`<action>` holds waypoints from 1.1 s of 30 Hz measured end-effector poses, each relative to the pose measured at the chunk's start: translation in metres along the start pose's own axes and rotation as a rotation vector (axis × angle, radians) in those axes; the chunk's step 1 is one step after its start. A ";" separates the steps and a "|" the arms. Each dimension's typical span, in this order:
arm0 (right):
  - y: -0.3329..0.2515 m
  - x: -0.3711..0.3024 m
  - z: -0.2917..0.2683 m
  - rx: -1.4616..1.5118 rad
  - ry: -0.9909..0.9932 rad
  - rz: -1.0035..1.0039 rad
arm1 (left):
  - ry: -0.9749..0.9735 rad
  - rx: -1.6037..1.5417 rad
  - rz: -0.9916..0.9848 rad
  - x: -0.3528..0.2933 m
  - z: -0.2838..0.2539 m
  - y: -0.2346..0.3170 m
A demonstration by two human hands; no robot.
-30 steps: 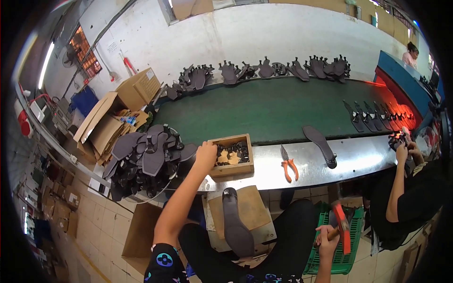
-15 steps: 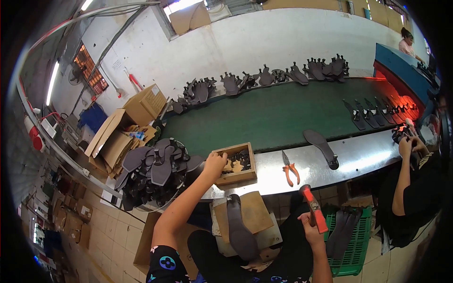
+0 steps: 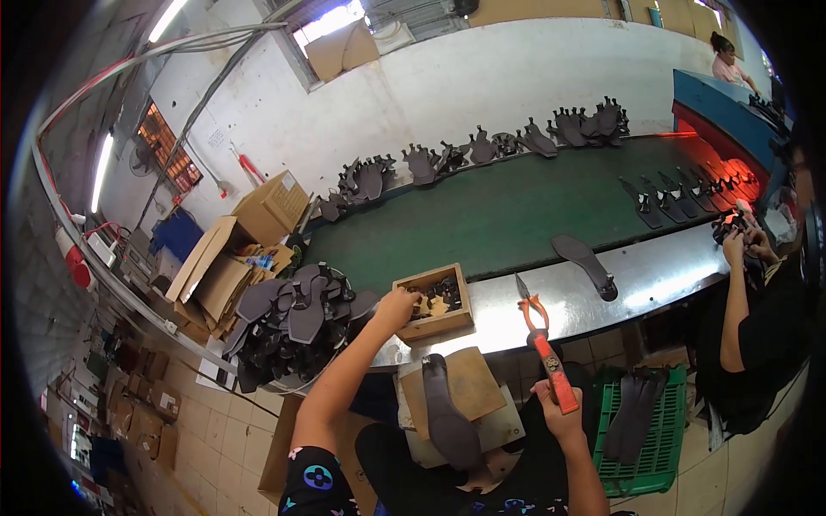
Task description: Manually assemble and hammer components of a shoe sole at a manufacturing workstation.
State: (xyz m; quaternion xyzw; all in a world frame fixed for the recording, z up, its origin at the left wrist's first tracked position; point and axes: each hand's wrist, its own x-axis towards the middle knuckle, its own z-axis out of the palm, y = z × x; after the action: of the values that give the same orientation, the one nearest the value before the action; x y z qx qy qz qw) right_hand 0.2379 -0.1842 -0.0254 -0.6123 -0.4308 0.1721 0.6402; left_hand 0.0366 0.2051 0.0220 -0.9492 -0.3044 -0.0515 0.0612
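Observation:
My left hand [image 3: 398, 308] reaches over the near left corner of a wooden box [image 3: 440, 328]. Its fingers are curled among small black parts; what they grip is hidden. In my right hand [image 3: 561, 416] is a hammer [image 3: 551, 371] with a red head, raised over my right thigh. A dark grey shoe sole [image 3: 451, 421] lies on a tan pad [image 3: 478, 387] on my lap, toe end towards me, with neither hand on it. Pliers [image 3: 539, 308] with orange handles rest on the metal table edge, just beyond the hammer.
A pile of dark sandal soles [image 3: 301, 314] stands left of the box. Behind runs a green conveyor belt [image 3: 482, 206], with more soles along its far side. One sole [image 3: 585, 265] lies on the metal edge. A green crate [image 3: 662, 439] holds soles; a co-worker's hands [image 3: 747, 247] work at right.
My right hand has turned the hammer and shifted it slightly left, so it overlaps the pliers' handles. My left hand stays at the box, its fingers a little further in. The view has shifted slightly.

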 end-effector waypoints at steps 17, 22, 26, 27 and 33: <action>-0.023 0.011 0.004 0.078 0.094 -0.061 | 0.249 -0.027 0.226 -0.015 -0.007 -0.020; -0.041 0.024 0.006 0.158 0.006 0.074 | 0.622 -0.304 0.092 -0.047 -0.081 0.068; -0.097 0.042 0.022 0.377 -0.113 0.102 | 0.835 -0.389 0.209 -0.101 -0.152 0.154; -0.114 0.046 0.024 0.412 -0.202 0.168 | 0.848 -0.372 0.241 -0.113 -0.163 0.167; -0.147 0.043 0.042 0.696 -0.366 0.078 | 0.830 -0.413 0.223 -0.165 -0.185 0.205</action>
State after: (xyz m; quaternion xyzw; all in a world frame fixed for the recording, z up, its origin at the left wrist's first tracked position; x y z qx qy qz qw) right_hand 0.1849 -0.1530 0.1209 -0.3338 -0.4302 0.4383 0.7151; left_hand 0.0114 -0.0824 0.1647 -0.8676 -0.1337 -0.4788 -0.0072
